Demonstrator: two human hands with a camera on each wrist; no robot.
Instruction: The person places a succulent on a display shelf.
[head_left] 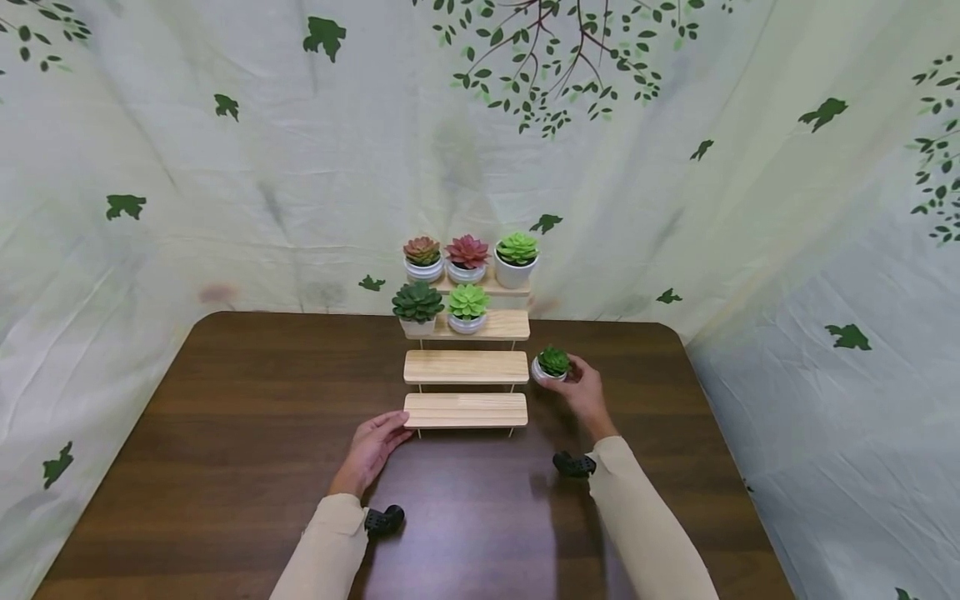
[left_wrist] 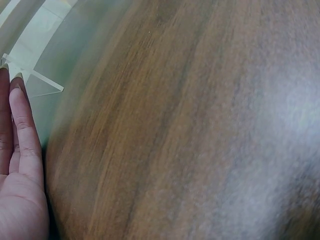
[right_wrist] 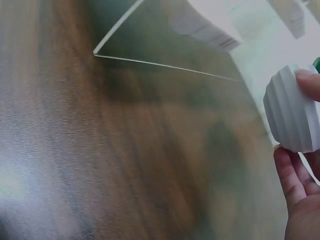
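A tiered wooden display stand (head_left: pixel 465 367) with wire legs stands on the table. My left hand (head_left: pixel 372 446) holds the left end of its lowest shelf; in the left wrist view the fingers (left_wrist: pixel 26 132) lie extended beside a clear leg. To the right of the stand, my right hand (head_left: pixel 587 396) grips a small potted succulent (head_left: pixel 553 363), dark green in a white pot. In the right wrist view, thumb and fingers span that ribbed pot (right_wrist: pixel 290 110). A dark green succulent (head_left: pixel 417 302) and a bright green succulent (head_left: pixel 468 303) sit on the second shelf from the top.
On the top shelf are a brownish-red succulent (head_left: pixel 422 254), a pinkish-red succulent (head_left: pixel 467 257) and a light green succulent (head_left: pixel 517 257). Behind the brown wooden table (head_left: pixel 285 392) hangs a white curtain (head_left: pixel 262 167) printed with leaves.
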